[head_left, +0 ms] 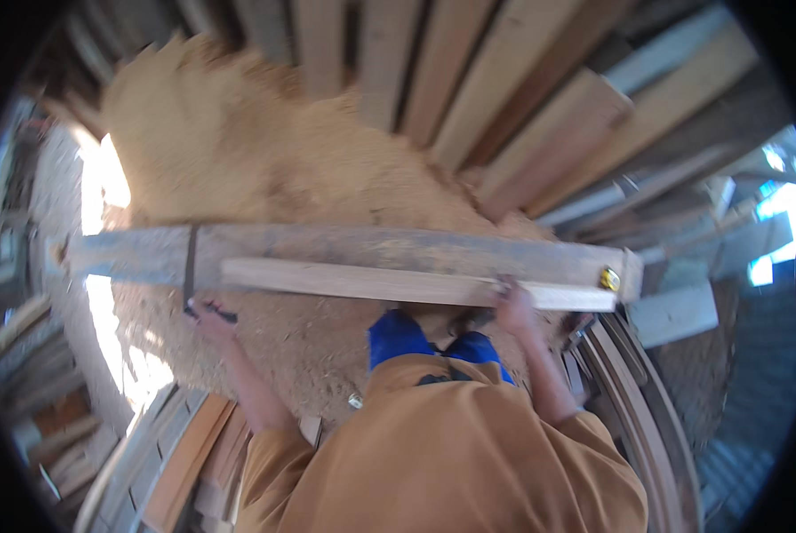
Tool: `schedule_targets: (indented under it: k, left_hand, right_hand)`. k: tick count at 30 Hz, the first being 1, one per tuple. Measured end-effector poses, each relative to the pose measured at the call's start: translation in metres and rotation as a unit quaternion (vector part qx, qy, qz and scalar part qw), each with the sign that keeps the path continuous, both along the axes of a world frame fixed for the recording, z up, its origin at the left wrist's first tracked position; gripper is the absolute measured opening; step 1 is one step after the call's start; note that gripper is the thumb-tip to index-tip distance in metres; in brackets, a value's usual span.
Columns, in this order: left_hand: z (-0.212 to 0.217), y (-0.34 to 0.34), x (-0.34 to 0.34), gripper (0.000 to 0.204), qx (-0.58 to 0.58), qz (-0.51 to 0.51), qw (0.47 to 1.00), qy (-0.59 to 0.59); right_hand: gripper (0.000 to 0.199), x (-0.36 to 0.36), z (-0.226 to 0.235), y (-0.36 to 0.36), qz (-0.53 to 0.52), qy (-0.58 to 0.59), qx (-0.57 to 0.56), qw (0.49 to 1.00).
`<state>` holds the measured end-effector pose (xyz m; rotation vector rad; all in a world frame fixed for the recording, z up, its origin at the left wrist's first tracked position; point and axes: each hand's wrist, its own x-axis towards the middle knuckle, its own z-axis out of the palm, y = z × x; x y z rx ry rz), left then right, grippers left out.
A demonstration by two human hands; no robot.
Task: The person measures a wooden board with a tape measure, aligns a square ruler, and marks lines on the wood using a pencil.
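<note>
A pale wooden strip [353, 280] lies lengthwise along the near edge of the long, weathered desk [398, 247] that spans the middle of the frame, its right end reaching almost to the desk's right end. The left hand [211, 322], left of centre, appears closed around the handle of a dark tool [191, 266], whose narrow, straight part crosses the desk just beside the strip's left end, with a gap between; blur hides what kind of tool it is. The right hand [515, 311], right of centre, has its fingers laid over the strip toward its right end; whether they are closed around the wood or only press on it, I cannot tell. A small yellow, rounded object [608, 279] sits on the desk near that end, beyond the strip. Behind the desk, a heap of sawdust [238, 142] fills the upper left, and stacked boards [469, 80] fan across the upper right. The step in hand seems to be placing and steadying the strip while the tool is held at the other side. As a judgement, the next move calls for a firm right hand, so the strip stays flat and straight, and for care that the tool does not knock its free left end.
</note>
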<state>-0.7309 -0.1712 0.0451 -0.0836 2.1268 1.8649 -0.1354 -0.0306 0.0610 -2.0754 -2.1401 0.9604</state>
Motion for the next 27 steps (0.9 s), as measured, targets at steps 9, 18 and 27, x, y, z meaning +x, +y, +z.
schedule_targets:
  k: [9, 18, 27]
  left_hand:
    - [0.022, 0.096, 0.312, 0.062, -0.06, -0.598, 0.793, 0.099]
    - [0.052, 0.096, 0.571, 0.067, -0.074, -0.795, 0.582, 0.152]
    - [0.042, 0.108, 0.662, 0.076, -0.041, -0.816, 0.454, 0.357]
  right_hand:
    - [0.028, -0.044, 0.049, 0.0, -0.138, 0.326, -0.148, 0.924]
    - [0.025, 0.139, 0.028, -0.057, -0.28, 0.409, -0.032, 0.868]
    - [0.015, 0.242, -0.018, -0.1, -0.42, 0.426, 0.021, 0.801]
